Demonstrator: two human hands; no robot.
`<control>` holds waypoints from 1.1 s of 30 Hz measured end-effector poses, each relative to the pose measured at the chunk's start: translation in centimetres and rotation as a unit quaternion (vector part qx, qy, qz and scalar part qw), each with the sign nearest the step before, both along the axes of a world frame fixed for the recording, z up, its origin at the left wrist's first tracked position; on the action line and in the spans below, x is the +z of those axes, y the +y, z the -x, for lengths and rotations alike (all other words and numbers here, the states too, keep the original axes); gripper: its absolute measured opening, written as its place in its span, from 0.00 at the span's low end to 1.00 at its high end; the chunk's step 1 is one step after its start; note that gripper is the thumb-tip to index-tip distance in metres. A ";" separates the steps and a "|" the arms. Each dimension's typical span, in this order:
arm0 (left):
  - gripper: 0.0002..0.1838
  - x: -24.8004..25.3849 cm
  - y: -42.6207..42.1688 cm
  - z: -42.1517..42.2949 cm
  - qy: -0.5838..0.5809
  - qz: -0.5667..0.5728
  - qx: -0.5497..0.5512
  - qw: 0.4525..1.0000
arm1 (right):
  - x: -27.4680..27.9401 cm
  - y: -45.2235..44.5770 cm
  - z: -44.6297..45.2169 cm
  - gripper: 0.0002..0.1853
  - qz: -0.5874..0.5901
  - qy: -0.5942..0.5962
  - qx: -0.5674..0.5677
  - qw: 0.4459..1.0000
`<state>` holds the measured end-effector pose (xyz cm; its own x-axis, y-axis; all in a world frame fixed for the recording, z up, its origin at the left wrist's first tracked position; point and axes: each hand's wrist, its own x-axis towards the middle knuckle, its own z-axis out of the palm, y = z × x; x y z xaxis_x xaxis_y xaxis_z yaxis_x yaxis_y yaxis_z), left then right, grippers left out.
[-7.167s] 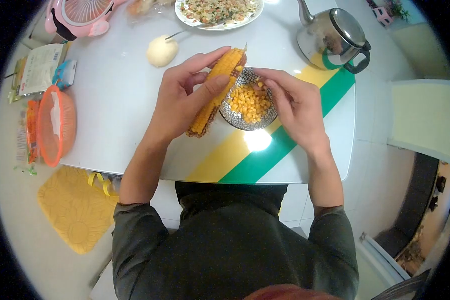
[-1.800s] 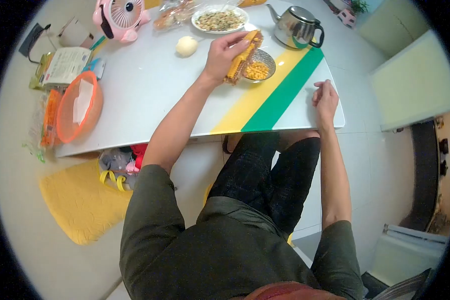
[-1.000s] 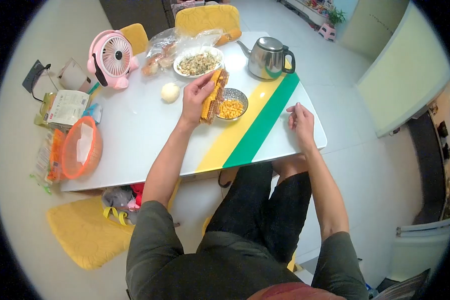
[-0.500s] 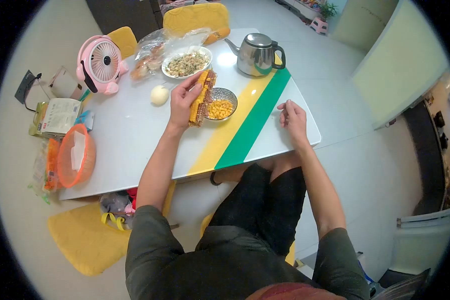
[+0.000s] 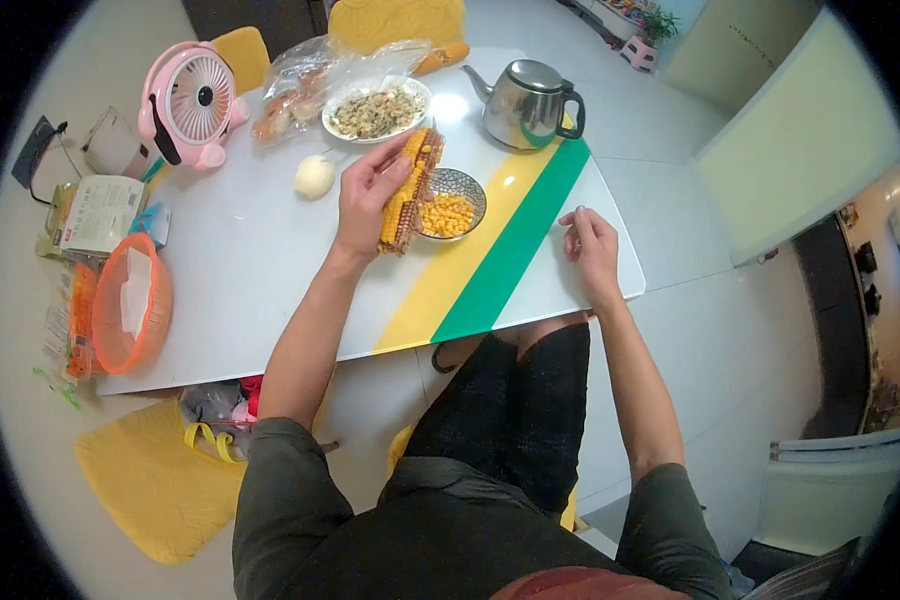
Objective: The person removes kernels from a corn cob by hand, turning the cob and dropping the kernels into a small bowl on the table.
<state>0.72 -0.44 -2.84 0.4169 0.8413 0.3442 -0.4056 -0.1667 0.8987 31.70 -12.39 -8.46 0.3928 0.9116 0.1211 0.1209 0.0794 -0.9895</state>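
Observation:
My left hand [image 5: 368,203] is closed around a corn cob [image 5: 408,195], held tilted above the table. Yellow kernels remain on part of the cob, while bare reddish-brown rows show on its right side. Just right of the cob, and partly behind it, a patterned glass bowl [image 5: 478,200] contains loose corn kernels [image 5: 446,214]. My right hand [image 5: 592,250] is over the table's right side, beyond the green stripe. Its fingers are curled in, and the inside of the hand is hidden, so I cannot tell if anything is in it.
Behind the bowl stand a plate of chopped food [image 5: 378,112] and a steel kettle [image 5: 530,105]. A pale round item [image 5: 314,177], a plastic bag [image 5: 295,95] and a pink fan [image 5: 196,100] are further left. An orange basket [image 5: 155,310] sits near the table's left edge.
The view has shifted slightly, so the table's things sit a little differently in the picture. My left hand still grips the corn cob, and my right hand stays curled in about the same place.

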 end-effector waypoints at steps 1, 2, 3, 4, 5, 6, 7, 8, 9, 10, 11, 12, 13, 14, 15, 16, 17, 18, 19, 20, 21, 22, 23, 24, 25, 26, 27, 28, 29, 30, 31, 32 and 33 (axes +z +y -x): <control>0.28 0.1 0.0 -0.2 -0.008 0.003 0.008 1.000 | -0.1 -0.1 0.1 0.22 0.008 -0.006 0.000 1.000; 0.27 0.2 0.1 -0.4 -0.015 0.004 0.017 1.000 | 0.0 -0.1 0.2 0.21 0.014 -0.013 0.001 1.000; 0.26 0.3 0.0 -0.3 -0.016 0.017 0.010 1.000 | 0.1 -0.1 0.3 0.21 0.018 -0.019 0.002 1.000; 0.26 0.4 0.0 -0.2 -0.020 0.027 0.006 0.999 | 0.2 0.0 0.5 0.21 0.024 -0.025 0.004 0.999; 0.26 0.4 0.1 -0.3 -0.024 0.036 0.003 0.999 | 0.3 -0.1 0.6 0.21 0.029 -0.032 0.005 0.999; 0.26 0.6 0.0 -0.3 -0.028 0.046 0.000 0.999 | 0.2 0.0 0.7 0.20 0.036 -0.038 0.006 0.999; 0.26 0.7 0.0 -0.3 -0.034 0.062 -0.010 0.997 | 0.2 0.1 0.6 0.20 0.042 -0.037 0.009 0.998; 0.26 1.0 -0.2 -0.4 -0.039 0.065 -0.006 0.997 | 0.2 0.6 0.5 0.19 0.054 -0.044 0.009 0.998; 0.26 1.3 -0.3 -0.5 -0.044 0.067 -0.003 0.997 | 1.1 0.9 0.8 0.19 0.064 -0.050 0.008 0.997; 0.26 1.6 -0.6 -0.5 -0.049 0.072 -0.001 0.996 | 1.9 1.0 1.2 0.19 0.078 -0.056 0.006 0.995; 0.27 2.1 -0.9 -0.4 -0.049 0.078 -0.006 0.996 | 2.6 1.6 1.5 0.18 0.068 -0.065 0.019 0.995; 0.27 2.5 -1.2 -0.4 -0.048 0.078 -0.003 0.996 | 2.9 2.5 1.8 0.17 0.061 -0.068 0.028 0.995; 0.27 2.8 -1.5 -0.4 -0.046 0.077 0.000 0.996 | 3.2 3.4 2.4 0.17 0.053 -0.071 0.036 0.995; 0.28 3.2 -1.8 -0.4 -0.044 0.075 0.002 0.996 | 3.3 4.2 2.9 0.17 0.044 -0.074 0.044 0.995; 0.28 3.5 -2.0 -0.3 -0.041 0.073 -0.001 0.996 | 3.2 5.0 3.5 0.18 0.033 -0.073 0.053 0.995; 0.28 3.4 -2.1 -0.2 -0.042 0.081 -0.006 0.996 | 3.0 5.8 4.1 0.18 0.022 -0.072 0.062 0.995; 0.28 3.3 -2.0 -0.2 -0.044 0.088 -0.011 0.995 | 2.9 6.5 4.7 0.19 0.010 -0.070 0.072 0.995; 0.29 3.3 -2.0 -0.1 -0.045 0.097 -0.016 0.994 | 3.1 6.8 5.3 0.19 0.036 -0.099 0.071 0.992; 0.29 3.3 -2.1 0.1 -0.037 0.105 -0.017 0.994 | 3.6 6.9 5.8 0.19 0.061 -0.128 0.070 0.987; 0.29 3.6 -2.1 0.2 -0.031 0.115 -0.015 0.993 | 3.9 6.9 6.1 0.20 0.088 -0.157 0.068 0.981; 0.29 3.9 -2.3 0.4 -0.025 0.128 -0.014 0.991 | 4.1 6.9 6.2 0.21 0.106 -0.164 0.088 0.977; 0.29 4.3 -2.4 0.5 -0.019 0.137 -0.013 0.990 | 4.3 7.0 6.3 0.21 0.119 -0.143 0.116 0.976; 0.29 4.6 -2.4 0.7 -0.013 0.141 -0.007 0.990 | 4.5 7.0 6.4 0.21 0.131 -0.124 0.142 0.973; 0.29 4.8 -2.4 1.0 -0.005 0.136 -0.005 0.991 | 4.6 6.9 6.4 0.22 0.147 -0.103 0.166 0.970; 0.30 4.9 -2.3 1.3 0.003 0.131 -0.004 0.991 | 4.6 7.0 6.4 0.22 0.170 -0.060 0.193 0.965; 0.30 4.9 -2.2 1.7 0.011 0.124 -0.001 0.992 | 4.6 7.1 6.6 0.22 0.177 -0.038 0.206 0.962; 0.30 4.9 -2.2 2.0 0.022 0.126 0.002 0.992 | 4.5 7.3 6.8 0.22 0.183 -0.014 0.221 0.958; 0.30 4.7 -2.0 2.4 0.016 0.134 -0.002 0.991 | 4.5 7.5 7.1 0.22 0.187 0.008 0.236 0.953; 0.29 4.4 -1.8 2.7 0.011 0.142 -0.004 0.990 | 4.7 7.8 7.4 0.21 0.197 -0.007 0.245 0.949; 0.29 4.2 -1.5 3.1 0.006 0.150 -0.005 0.989 | 4.8 8.0 7.7 0.21 0.200 -0.001 0.244 0.949; 0.29 4.0 -1.1 3.3 0.005 0.149 0.002 0.989 | 4.8 8.3 8.1 0.20 0.202 0.003 0.242 0.949; 0.29 3.6 -0.8 3.5 0.003 0.151 0.009 0.988 | 4.8 8.5 8.3 0.20 0.206 0.008 0.240 0.949; 0.29 3.3 -0.6 3.5 0.001 0.153 0.016 0.988 | 4.7 8.7 8.3 0.19 0.207 0.023 0.257 0.944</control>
